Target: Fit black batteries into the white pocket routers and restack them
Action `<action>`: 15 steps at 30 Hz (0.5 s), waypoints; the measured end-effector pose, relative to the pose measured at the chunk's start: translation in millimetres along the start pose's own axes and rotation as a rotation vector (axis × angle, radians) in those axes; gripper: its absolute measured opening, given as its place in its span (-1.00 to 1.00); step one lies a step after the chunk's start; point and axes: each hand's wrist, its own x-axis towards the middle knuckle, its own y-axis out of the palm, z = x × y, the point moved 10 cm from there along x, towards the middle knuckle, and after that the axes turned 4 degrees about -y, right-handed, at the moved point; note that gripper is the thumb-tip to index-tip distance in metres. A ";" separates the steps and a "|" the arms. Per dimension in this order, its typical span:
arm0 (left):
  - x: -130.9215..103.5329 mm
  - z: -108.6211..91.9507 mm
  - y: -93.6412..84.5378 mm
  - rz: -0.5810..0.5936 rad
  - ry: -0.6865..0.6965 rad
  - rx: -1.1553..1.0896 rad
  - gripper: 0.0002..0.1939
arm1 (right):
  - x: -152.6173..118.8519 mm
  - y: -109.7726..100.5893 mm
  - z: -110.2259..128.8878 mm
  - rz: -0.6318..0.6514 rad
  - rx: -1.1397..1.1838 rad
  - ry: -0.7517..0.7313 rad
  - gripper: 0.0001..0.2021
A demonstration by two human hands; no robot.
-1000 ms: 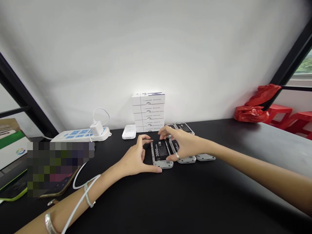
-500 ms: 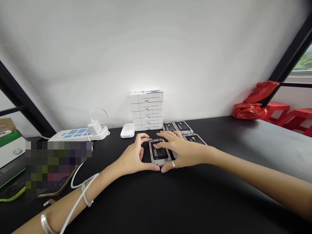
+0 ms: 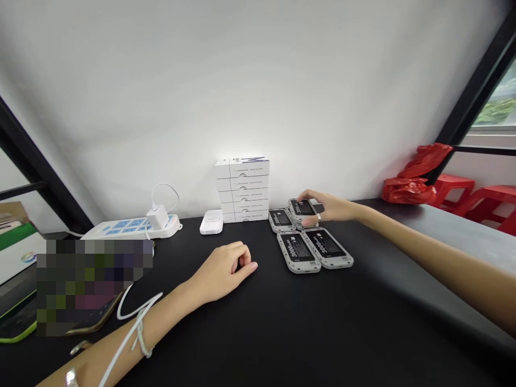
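My right hand (image 3: pixel 322 208) grips a flat grey device (image 3: pixel 303 208) with a black battery in it, at the back right of a small group. Part of another such device shows beneath it; whether the two touch, I cannot tell. Alike devices lie battery side up around it: one at back left (image 3: pixel 282 219), one at front left (image 3: pixel 299 251) marked 3000 mAh, one at front right (image 3: pixel 327 248). My left hand (image 3: pixel 226 271) rests on the black table (image 3: pixel 258 333), fingers loosely curled in and thumb extended, holding nothing.
White boxes (image 3: pixel 244 196) stand stacked against the wall. Left of them lie thin white square items (image 3: pixel 212 222) and a power strip (image 3: pixel 124 226) with a white charger (image 3: pixel 157 217). A white cable (image 3: pixel 129 336) crosses my left forearm. Red bags (image 3: pixel 409 188) and stools (image 3: pixel 455 188) are at far right.
The device between both hands has gone to the back right of the group in my right hand. My left hand has let go, curled its fingers and stayed near its place.
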 end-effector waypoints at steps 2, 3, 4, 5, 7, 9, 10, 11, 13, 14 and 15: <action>0.2 -0.8 -0.2 0.005 0.005 0.006 -0.75 | 3.4 0.0 -18.0 0.034 0.005 0.005 -0.36; 0.5 -1.0 -0.4 0.008 0.006 0.005 -0.76 | 4.7 2.5 -22.9 0.064 0.009 0.001 -0.36; 0.8 -1.2 -0.6 0.010 0.006 0.005 -0.76 | 5.4 6.0 -25.3 0.100 0.010 -0.005 -0.34; 1.1 -1.1 -0.8 0.011 0.004 0.005 -0.77 | 5.5 9.8 -25.5 0.138 0.002 -0.009 -0.31; 1.8 -0.5 -0.9 0.014 -0.007 0.003 -0.76 | 4.3 11.2 -18.3 0.147 -0.071 -0.022 -0.26; 2.0 -0.3 0.2 0.021 -0.012 0.018 -0.71 | 0.5 2.3 6.2 0.012 -0.201 -0.088 -0.33; 1.8 -1.0 1.4 0.028 -0.007 0.038 -0.69 | -4.6 -2.7 26.2 -0.094 -0.269 -0.148 -0.41; 1.5 -2.2 2.9 0.037 0.003 0.065 -0.66 | -12.9 -5.0 51.7 -0.206 -0.310 -0.240 -0.55; 0.5 -5.2 5.6 0.049 0.032 0.120 -0.63 | -34.2 10.3 102.8 -0.300 -0.312 -0.421 -0.75; -0.2 -6.8 6.8 0.054 0.047 0.140 -0.62 | -46.0 24.5 126.7 -0.312 -0.340 -0.503 -0.76; -0.9 -8.0 7.6 0.056 0.057 0.154 -0.62 | -58.5 43.6 150.3 -0.289 -0.374 -0.606 -0.74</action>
